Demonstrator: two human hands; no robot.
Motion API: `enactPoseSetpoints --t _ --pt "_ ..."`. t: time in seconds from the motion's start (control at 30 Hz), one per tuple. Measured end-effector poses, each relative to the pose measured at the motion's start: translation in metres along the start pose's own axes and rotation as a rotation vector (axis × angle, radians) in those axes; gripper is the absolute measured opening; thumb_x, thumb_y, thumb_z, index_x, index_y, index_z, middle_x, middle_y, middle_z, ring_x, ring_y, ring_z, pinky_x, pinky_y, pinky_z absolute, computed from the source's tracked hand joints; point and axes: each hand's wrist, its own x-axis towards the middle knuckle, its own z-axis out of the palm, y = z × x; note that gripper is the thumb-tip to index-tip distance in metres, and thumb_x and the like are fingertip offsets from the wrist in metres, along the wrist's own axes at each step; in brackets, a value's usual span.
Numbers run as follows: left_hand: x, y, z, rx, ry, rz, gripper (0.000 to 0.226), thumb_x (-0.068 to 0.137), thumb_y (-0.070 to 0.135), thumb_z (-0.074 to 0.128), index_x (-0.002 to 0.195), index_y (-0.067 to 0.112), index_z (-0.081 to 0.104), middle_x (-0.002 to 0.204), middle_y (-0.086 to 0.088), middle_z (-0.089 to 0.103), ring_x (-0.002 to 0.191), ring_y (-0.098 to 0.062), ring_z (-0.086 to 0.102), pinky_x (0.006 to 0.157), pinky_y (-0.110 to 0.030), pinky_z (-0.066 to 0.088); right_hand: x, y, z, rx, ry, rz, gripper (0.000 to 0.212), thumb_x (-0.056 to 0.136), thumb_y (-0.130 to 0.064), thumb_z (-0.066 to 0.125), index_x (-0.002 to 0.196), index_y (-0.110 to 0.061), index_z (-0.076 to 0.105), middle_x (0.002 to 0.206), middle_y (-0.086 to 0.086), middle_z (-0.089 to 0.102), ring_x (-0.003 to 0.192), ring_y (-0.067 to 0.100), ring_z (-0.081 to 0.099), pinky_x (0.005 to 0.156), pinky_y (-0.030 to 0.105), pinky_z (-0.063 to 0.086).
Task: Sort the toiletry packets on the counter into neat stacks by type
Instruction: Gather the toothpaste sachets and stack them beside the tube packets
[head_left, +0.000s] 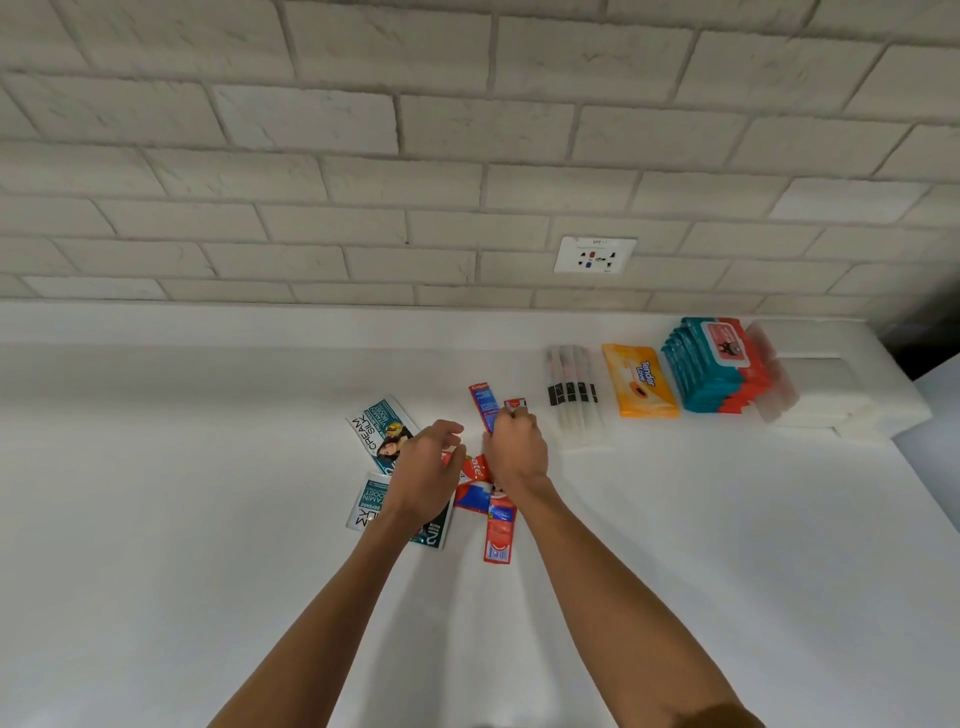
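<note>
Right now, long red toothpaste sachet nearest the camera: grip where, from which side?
Pinch the long red sachet at its near short end, coming from the camera side. It lies flat, lengthwise toward the wall. That end is bare on the counter, while the far end runs under the right hand and overlaps another red sachet. You will likely need to lift an edge first.

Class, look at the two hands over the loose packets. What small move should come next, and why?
Probably: the right hand lays its red packet on the long red packet just left of it, edges matched. More red packets lie crossed nearer the person, and the teal sachets sit loose at left, so starting one red stack seems sensible.
</note>
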Motion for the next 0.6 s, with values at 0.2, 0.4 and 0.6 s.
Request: enactPoseSetpoints --t 0.2,0.4,0.6 --pt "0.013 0.002 0.004 -0.031 -0.006 -0.01 0.025 0.099 0.017 0.058 0.124 0.018 0.064 0.104 0.003 0.074 0.095 -0.01 0.069 0.079 -0.021 0.057 0.005 -0.011 0.002 -0.238 -0.06 -0.127 0.05 0.093 -0.031 0.076 0.133 -0.005 0.06 0.124 0.017 0.065 0.109 0.029 0.068 0.084 0.038 0.061" --pt "0.025 -0.001 0.009 -0.071 -0.01 -0.087 0.022 0.1 0.022 0.061 0.119 0.012 0.068 0.105 0.001 0.074 0.09 -0.006 0.066 0.073 -0.011 0.049 0.003 0.009 -0.006 0.045 -0.033 0.047 0.027 0.097 -0.035 0.07 0.113 -0.012 0.069 0.107 0.008 0.072 0.087 0.021 0.072 0.071 0.031 0.059" --pt "0.035 -0.002 0.018 -0.16 -0.058 -0.175 0.021 0.1 0.029 0.062 0.11 0.014 0.071 0.099 0.003 0.074 0.087 -0.007 0.068 0.076 -0.017 0.053 -0.005 0.028 -0.017 0.594 -0.013 0.153 0.02 0.096 -0.028 0.075 0.113 -0.019 0.073 0.111 0.002 0.075 0.092 0.011 0.07 0.067 0.026 0.061"
